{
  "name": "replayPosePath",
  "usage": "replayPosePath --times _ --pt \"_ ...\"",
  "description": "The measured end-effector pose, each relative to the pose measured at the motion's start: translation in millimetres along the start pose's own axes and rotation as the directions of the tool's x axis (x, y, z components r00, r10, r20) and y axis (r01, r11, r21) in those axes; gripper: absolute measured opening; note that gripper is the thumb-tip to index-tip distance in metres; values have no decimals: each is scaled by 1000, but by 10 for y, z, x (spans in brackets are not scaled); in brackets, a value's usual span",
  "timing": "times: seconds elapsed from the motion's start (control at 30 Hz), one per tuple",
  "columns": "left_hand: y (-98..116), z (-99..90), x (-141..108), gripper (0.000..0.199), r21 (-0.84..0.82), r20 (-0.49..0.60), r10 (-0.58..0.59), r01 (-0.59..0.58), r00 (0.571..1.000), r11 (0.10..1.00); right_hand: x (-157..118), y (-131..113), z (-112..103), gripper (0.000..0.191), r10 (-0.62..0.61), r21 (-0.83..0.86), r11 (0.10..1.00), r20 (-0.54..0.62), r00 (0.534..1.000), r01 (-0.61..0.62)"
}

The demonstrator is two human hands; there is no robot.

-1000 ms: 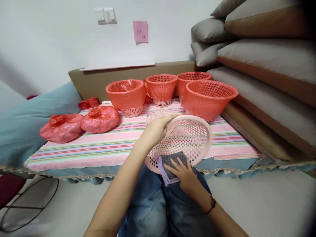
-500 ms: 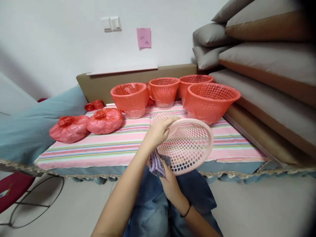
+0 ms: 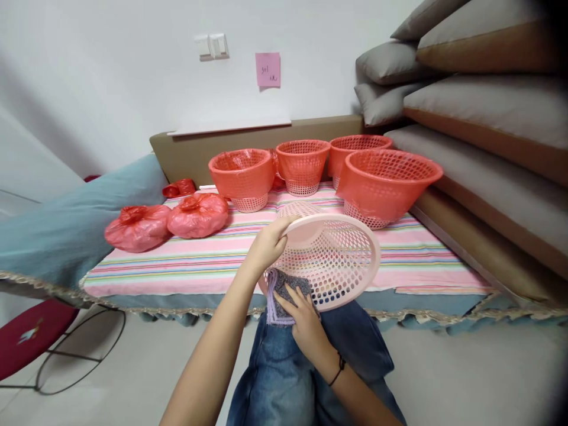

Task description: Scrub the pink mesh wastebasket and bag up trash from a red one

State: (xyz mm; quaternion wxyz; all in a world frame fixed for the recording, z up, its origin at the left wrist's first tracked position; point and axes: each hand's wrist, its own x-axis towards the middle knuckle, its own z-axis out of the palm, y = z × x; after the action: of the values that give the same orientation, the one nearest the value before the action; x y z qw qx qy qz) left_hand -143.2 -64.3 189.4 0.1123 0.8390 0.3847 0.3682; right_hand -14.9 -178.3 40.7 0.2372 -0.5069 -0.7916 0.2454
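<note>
Under right hand (image 3: pixel 307 324), grey-purple cloth (image 3: pixel 274 311), partly hidden

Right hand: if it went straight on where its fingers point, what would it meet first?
The right hand is on the cloth, so that comes first; beyond it, probably the pink basket or the left forearm; depth is unclear.

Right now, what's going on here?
A person's left hand grips the rim of a tilted pale pink basket, its mouth facing them. The right hand has fingers spread over a folded grey-and-purple cloth at the basket's near-left rim. Beyond, four baskets partly covered in red plastic and two knotted red bags rest on a striped sheet.
</note>
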Motion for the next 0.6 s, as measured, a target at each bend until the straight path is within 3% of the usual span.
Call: replayPosePath --times 0.27,0.5,0.6 --pt "-64 17 74 62 -6 -76 -26 26 997 1000 -153 -8 -248 91 63 -116 992 138 988 -47" --pt "-344 32 30 55 -52 -159 -78 70 984 996 0 300 -650 61 290 -375 894 73 954 -243" --pt "-409 48 -25 54 -57 -177 -111 102 978 993 84 333 -784 64 268 -320 918 71 961 -233"
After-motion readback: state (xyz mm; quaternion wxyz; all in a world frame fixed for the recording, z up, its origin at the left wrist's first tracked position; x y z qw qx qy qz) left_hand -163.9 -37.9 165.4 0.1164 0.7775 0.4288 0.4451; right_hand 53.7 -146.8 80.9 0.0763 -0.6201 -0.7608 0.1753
